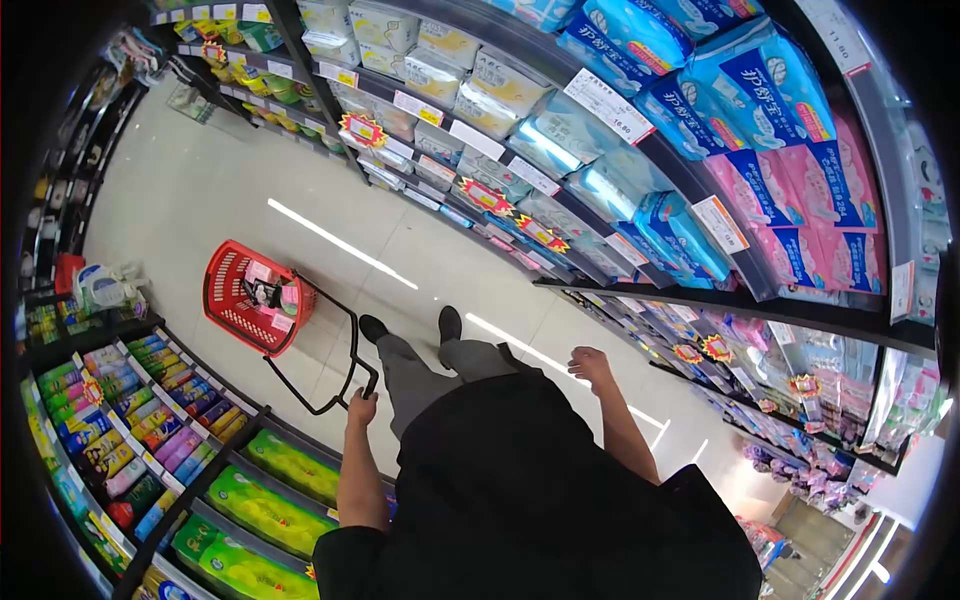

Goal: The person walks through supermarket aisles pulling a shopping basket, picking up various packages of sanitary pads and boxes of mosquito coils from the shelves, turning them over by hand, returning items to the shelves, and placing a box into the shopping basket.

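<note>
On the pale, shiny floor of a shop aisle stands a red shopping basket point(226, 285) with slotted walls, holding a few small packages point(288, 295) in pink, black and white. From the basket a long black handle point(354, 335) slants toward the person looking down, and its far end is in the left hand point(362, 406), whose grip is closed around the bar. Well apart from the basket, to its right, the right hand point(590, 366) hangs in the air with a loose, relaxed grip, fingers slightly curled and nothing visible in it. Just right of the basket are the person's dark shoes point(449, 322), with grey trousers point(415, 372) and a black top point(540, 480) below them. Above and to the right of the basket, tall shelves carry blue packs point(770, 90) and pink packs point(790, 200), with white price tags point(605, 105) and red-and-yellow starburst labels point(362, 130) along the edges. Below the basket, lower shelves hold large bright green packs point(265, 497); below and to its left are rows of smaller, many-coloured packets point(110, 400).
</note>
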